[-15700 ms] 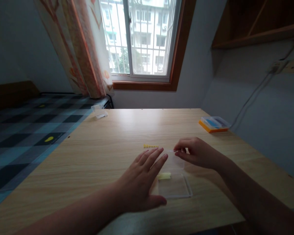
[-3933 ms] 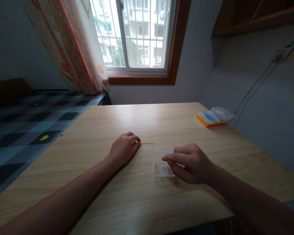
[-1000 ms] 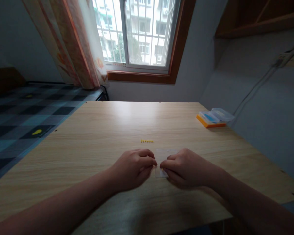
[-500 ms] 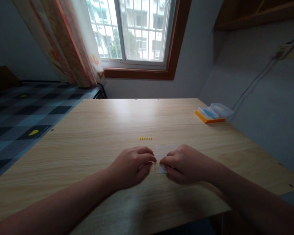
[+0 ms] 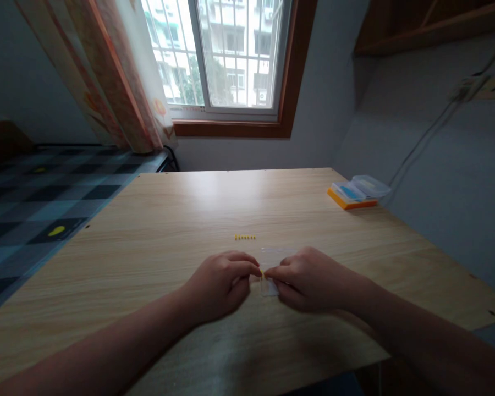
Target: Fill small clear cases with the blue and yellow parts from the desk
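A small yellow piece (image 5: 262, 273) sits between the fingertips of both hands, too small to name more exactly. My left hand (image 5: 223, 286) is curled, its index fingertip touching the piece from the left. From the right, my right hand (image 5: 309, 280) pinches at the same piece with its fingers bent. Beneath the fingertips lies a clear, flat plastic item (image 5: 269, 288), partly covered by my right hand; whether it is a sheet, bag or tray I cannot tell. Just beyond the hands, several tiny yellow pieces (image 5: 245, 237) stand in a short row on the wooden table (image 5: 160, 220).
An open plastic case (image 5: 355, 193) with an orange base and clear lid rests at the table's right edge. A bed with a checked cover (image 5: 66, 192) adjoins the left side. Beyond the table are a window (image 5: 235, 60) and a curtain (image 5: 119, 82).
The right fingertips have shifted slightly left, bringing the yellow piece against the left fingertip. The view has tilted a little; the row of pieces looks unchanged.
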The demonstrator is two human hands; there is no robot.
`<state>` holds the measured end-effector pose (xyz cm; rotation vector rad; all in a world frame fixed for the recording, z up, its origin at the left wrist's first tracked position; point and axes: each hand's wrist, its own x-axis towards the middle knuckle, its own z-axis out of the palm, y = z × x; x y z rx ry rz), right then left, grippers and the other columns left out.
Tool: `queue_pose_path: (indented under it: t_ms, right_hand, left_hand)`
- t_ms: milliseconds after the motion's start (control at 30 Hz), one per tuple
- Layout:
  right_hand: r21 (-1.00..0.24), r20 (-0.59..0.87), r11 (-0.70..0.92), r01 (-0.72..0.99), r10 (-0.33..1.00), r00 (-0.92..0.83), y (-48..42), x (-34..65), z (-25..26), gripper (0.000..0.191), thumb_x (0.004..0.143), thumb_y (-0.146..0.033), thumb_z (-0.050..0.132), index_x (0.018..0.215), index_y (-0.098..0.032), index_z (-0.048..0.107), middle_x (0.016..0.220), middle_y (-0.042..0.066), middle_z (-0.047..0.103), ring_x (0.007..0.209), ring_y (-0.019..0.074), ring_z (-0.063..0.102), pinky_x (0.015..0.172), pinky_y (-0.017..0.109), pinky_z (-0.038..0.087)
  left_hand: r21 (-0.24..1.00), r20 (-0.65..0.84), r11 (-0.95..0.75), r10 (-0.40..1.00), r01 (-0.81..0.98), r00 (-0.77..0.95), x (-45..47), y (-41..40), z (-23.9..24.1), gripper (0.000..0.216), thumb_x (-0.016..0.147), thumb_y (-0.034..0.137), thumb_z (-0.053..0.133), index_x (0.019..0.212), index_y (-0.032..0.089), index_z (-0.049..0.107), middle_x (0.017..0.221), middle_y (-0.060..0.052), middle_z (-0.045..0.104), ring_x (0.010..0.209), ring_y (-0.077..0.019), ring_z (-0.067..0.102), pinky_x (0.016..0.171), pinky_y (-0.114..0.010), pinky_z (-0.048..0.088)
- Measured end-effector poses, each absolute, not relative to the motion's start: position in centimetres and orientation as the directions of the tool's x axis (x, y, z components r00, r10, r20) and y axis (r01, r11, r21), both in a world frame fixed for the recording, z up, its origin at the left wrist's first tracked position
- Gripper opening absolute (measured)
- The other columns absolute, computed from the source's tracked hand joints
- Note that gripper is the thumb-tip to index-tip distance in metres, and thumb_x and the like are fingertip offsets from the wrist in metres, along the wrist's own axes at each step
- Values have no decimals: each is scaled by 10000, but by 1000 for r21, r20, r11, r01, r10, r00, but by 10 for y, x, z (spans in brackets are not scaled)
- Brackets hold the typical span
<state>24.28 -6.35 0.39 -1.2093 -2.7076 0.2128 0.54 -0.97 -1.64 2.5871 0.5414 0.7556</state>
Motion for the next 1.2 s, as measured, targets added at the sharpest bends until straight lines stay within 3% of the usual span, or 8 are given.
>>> queue_pose_path:
  t_ms: [467,1200]
  right_hand:
    - [-225,94,640,735,765,-637,-62,241,1,237,910,-212,530,978,-180,754,787,39,736,627,134,621,599,268,326]
    - [-221,89,625,749,777,-623,-62,240,4,214,925,-208,540,943,-180,752,793,38,738,650,135,620,621,261,327]
  left_hand:
    - [452,392,-840,489,299,779,4,-10,-16,299,817,78,507,919,221,749,1047,-23,773,934,-191,720,848,-339,591]
    - [431,408,-859,458,276,790,6,-8,-15,297,832,87,507,938,223,749,1033,-16,779,909,-187,731,815,-330,602]
